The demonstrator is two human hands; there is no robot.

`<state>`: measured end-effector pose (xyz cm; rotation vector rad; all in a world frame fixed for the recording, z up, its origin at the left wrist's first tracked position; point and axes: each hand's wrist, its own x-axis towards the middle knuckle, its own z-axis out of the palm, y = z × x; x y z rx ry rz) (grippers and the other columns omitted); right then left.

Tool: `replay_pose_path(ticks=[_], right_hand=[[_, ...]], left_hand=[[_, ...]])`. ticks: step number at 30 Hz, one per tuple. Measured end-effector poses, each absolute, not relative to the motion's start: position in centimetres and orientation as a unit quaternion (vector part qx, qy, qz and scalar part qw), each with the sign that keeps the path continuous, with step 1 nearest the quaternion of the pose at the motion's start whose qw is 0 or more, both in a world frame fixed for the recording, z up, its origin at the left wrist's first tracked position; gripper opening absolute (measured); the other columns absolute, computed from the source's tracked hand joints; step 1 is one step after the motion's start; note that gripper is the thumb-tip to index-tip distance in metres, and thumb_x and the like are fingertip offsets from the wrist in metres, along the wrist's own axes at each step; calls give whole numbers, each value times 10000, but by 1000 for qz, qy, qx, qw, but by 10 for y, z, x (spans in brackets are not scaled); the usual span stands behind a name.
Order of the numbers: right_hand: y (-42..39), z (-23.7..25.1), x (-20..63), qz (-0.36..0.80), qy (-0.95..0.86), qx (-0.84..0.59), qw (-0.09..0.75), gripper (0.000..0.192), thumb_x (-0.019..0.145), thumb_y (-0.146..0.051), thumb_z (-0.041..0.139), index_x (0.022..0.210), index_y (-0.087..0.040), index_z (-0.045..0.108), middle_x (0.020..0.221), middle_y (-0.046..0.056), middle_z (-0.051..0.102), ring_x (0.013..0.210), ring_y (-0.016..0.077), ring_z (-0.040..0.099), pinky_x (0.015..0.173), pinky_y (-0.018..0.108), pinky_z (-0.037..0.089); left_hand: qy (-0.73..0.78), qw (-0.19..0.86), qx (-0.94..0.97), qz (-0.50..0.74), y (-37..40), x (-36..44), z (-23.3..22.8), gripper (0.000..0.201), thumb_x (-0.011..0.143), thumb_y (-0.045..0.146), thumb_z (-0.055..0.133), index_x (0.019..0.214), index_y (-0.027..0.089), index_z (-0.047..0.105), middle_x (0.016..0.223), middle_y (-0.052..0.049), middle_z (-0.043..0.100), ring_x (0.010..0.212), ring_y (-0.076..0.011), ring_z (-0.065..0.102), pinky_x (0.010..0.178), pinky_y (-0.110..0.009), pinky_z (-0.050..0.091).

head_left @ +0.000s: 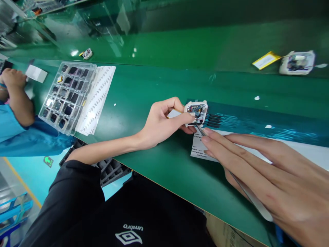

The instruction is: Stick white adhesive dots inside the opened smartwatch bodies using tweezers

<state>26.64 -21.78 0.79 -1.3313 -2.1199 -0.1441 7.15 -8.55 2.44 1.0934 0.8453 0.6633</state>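
My left hand (160, 125) is closed around a white smartwatch case (197, 109), whose exposed circuit board faces up. The thumb presses on the board's lower left. A pale flat piece (174, 113), with a yellowish edge, shows between the thumb and forefinger. In my right hand (267, 171) are metal tweezers (253, 199); their tips meet the lower edge of the case, and the rear end sticks out beneath the palm. Several black strips (214, 120) lie on a blue film sheet (239, 118) beside the case. What the tips grip, if anything, is too small to tell.
Printed white sheets (203, 147) lie under my right hand. Another open watch case (298, 63) with a yellow-edged battery (266, 60) rests at the back right. At left are a clear compartment tray (88, 80) of watch parts, paper strips (96, 99), and a co-worker's hand (14, 80).
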Motion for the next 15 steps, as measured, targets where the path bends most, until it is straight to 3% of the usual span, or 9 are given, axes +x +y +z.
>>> replay_pose_path(ticks=[3,9,15], right_hand=[[-215,6,265,-122,-824,-458,311,548,1069,-178,470,1616,-203,473,1272,5,787,1101,239,762,936,370,665],[-212,10,263,-78,-810,-473,338,530,1073,-219,494,1603,-239,498,1249,3,797,1143,227,762,919,340,686],[-212,14,264,-46,-800,-481,354,532,1075,-268,480,1606,-302,503,1235,7,802,1117,249,772,830,368,720]], left_hand=[[383,723,494,295,-86,71,24,487,699,399,952,672,191,511,629,54,668,586,-93,702,607,-231,603],[375,716,502,306,-91,71,24,413,754,406,926,798,184,581,720,35,721,651,-104,741,691,-250,662],[386,710,505,302,-91,72,21,392,796,395,903,865,187,578,711,34,720,659,-117,765,670,-227,672]])
